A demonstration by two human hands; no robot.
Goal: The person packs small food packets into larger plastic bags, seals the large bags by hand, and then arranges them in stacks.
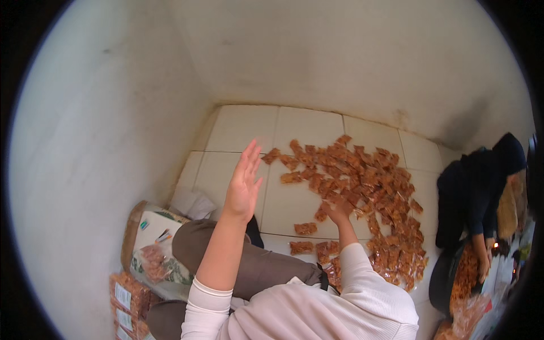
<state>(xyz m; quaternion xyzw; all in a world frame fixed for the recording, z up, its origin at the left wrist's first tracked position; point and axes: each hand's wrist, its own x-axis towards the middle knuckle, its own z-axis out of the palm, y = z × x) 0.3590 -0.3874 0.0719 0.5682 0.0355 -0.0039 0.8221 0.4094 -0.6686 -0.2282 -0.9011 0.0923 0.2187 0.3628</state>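
My left hand [244, 182] is raised above the floor tiles, palm turned sideways and fingers extended, with nothing in it. A single small packet [271, 156] of orange-brown snack in clear plastic lies just right of its fingertips. My right hand [339, 209] reaches down to the left edge of a large spread of similar packets [365, 170]. It is blurred, and whether its fingers grip a packet cannot be made out. Closer to my leg, two separate packets lie on the tiles, one [305, 228] above the other [301, 247].
Left of my knee, a tray-like surface [146, 233] holds a clear bag of packets [154, 261] and small items. Labelled packs [127, 293] are stacked below. At right, a person in dark clothing [471, 187] reaches into a black basin [442, 276] of orange-brown food. Walls [272, 51] bound the floor.
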